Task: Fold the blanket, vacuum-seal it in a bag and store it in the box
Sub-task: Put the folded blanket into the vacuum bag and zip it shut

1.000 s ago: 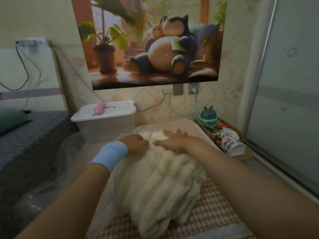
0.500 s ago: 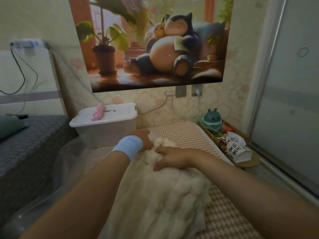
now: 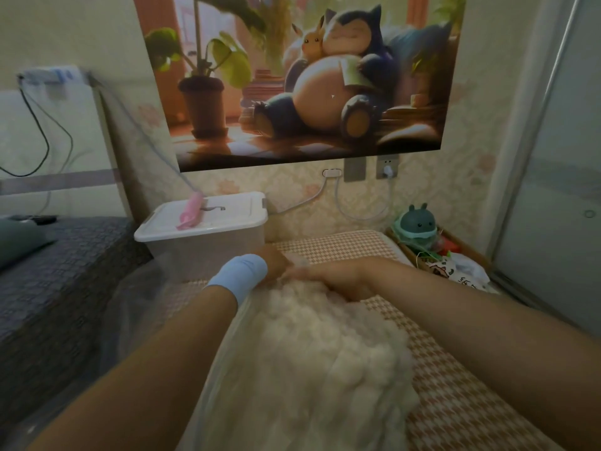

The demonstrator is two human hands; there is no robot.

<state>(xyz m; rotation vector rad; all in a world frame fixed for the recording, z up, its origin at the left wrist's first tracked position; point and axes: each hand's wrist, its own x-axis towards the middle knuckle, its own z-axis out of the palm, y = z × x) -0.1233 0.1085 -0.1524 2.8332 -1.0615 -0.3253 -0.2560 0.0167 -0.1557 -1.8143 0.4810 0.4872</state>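
Blanket (image 3: 309,362): lying folded at lower centre on the checked mat (image 3: 455,402), its left edge touching the bag (image 3: 136,307).
Bag: spreading as clear film at lower left.
Left hand (image 3: 276,263): resting at the blanket's far end, fingers hidden, so I cannot tell its grip.
Right hand (image 3: 328,278): lying on the blanket just beside it, fingers blurred, grip also unclear.
Box (image 3: 201,236): sitting lidded just beyond, centre left.
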